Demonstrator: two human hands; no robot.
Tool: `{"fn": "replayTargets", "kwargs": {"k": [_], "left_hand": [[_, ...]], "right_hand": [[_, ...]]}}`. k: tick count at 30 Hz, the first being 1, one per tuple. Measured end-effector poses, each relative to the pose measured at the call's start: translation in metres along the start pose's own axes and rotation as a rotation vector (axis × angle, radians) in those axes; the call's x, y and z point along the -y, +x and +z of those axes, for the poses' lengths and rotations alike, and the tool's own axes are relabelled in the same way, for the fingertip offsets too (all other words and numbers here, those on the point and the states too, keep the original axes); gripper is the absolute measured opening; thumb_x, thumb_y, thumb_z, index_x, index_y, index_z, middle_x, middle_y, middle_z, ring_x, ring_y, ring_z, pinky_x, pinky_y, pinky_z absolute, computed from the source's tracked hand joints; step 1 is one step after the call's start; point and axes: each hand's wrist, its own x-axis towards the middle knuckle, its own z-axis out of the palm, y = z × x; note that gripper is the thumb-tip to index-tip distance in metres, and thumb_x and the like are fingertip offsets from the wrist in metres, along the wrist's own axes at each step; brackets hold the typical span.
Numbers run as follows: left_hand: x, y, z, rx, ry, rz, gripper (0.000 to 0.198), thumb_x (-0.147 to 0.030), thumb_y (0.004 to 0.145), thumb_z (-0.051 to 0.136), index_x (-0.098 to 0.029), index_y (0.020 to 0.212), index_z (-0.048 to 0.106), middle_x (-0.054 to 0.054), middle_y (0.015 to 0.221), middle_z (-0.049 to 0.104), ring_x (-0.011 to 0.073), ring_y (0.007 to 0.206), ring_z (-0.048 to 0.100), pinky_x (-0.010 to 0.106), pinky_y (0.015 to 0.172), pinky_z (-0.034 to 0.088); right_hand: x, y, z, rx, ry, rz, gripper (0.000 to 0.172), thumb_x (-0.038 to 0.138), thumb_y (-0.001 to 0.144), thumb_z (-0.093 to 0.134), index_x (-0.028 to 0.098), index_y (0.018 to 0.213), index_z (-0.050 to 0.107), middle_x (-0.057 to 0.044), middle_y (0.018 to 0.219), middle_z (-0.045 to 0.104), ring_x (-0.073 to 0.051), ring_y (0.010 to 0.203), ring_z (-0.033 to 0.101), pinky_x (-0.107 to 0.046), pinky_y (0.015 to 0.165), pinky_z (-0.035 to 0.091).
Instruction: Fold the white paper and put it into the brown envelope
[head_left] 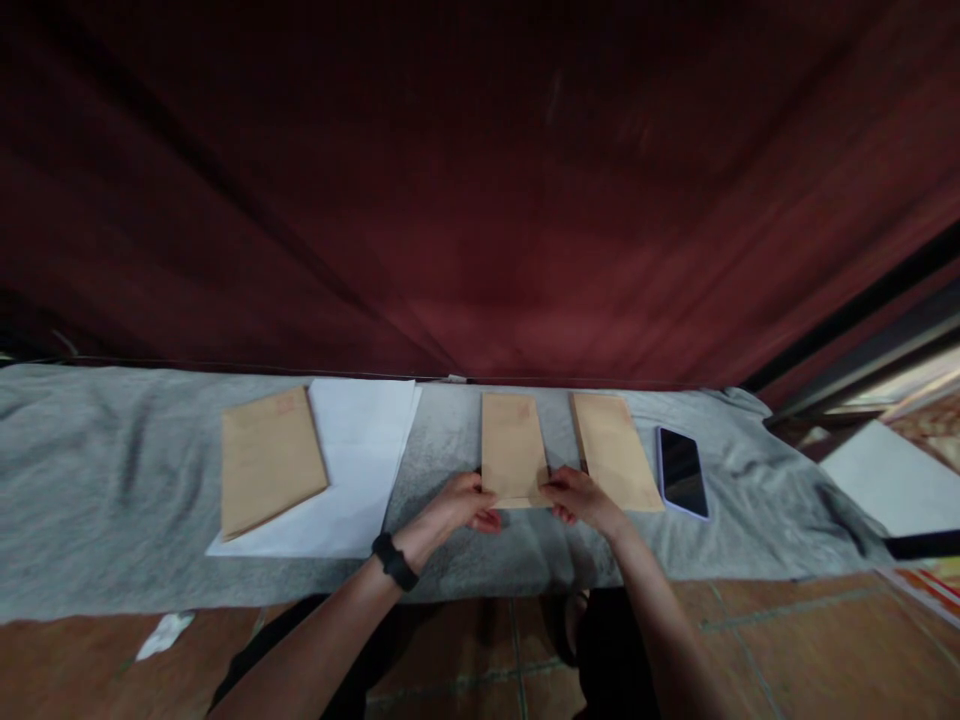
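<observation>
In front of me a brown paper envelope (514, 445) lies on the grey cloth, its near end toward me. My left hand (469, 500) pinches its lower left corner, and my right hand (571, 495) grips the lower right corner. A narrow, paler strip runs along that near edge between the two hands. Just right of it rests a stack of similar brown envelopes (619, 450), close to my right hand. Farther left, more brown envelopes (270, 460) sit partly on top of white paper sheets (364, 450).
A phone (683, 473) with a pale purple edge lies right of the envelope stack. The grey cloth (112, 480) covers a long, narrow surface against a dark red wall (480, 250). A crumpled white scrap (165, 635) is on the tiled floor (787, 640).
</observation>
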Motion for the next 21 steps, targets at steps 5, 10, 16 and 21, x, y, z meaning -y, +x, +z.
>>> {"fn": "replayTargets", "kwargs": {"k": [5,10,16,21], "left_hand": [[0.000,0.000,0.000,0.028,0.009,0.022,0.033,-0.033,0.069,0.077,-0.013,0.090,0.062,0.005,0.065,0.069,0.0210,0.063,0.070,0.036,0.069,0.056],[-0.004,0.003,0.007,0.017,0.087,-0.005,0.020,-0.026,0.073,0.071,-0.014,0.086,0.062,0.002,0.058,0.066,0.0192,0.055,0.068,0.033,0.062,0.056],[-0.007,-0.004,0.014,-0.182,0.627,0.189,0.021,-0.027,0.081,0.064,-0.018,0.061,0.062,0.003,0.046,0.057,0.0221,0.056,0.065,0.032,0.062,0.051],[-0.010,-0.019,0.019,-0.451,1.031,0.469,0.011,-0.023,0.083,0.064,-0.016,0.080,0.070,0.013,0.074,0.070,0.0327,0.083,0.069,0.043,0.082,0.048]], "right_hand": [[0.008,0.002,0.012,-0.501,-0.294,-0.304,0.014,0.038,0.088,0.062,0.026,0.088,0.069,-0.004,0.075,0.071,-0.020,0.075,0.067,-0.030,0.070,0.049],[0.015,0.005,0.054,-0.387,-0.702,-0.613,0.053,0.041,0.101,0.037,0.019,0.149,0.043,-0.014,0.153,0.045,-0.029,0.142,0.040,-0.048,0.112,0.035],[0.004,0.011,0.077,-0.385,-0.896,-0.586,0.055,0.038,0.104,0.037,0.015,0.154,0.036,-0.015,0.161,0.030,-0.030,0.150,0.026,-0.051,0.119,0.022],[0.002,0.012,0.076,-0.388,-0.839,-0.626,0.055,0.041,0.104,0.036,0.019,0.154,0.037,-0.013,0.161,0.032,-0.031,0.148,0.030,-0.050,0.120,0.021]]}}
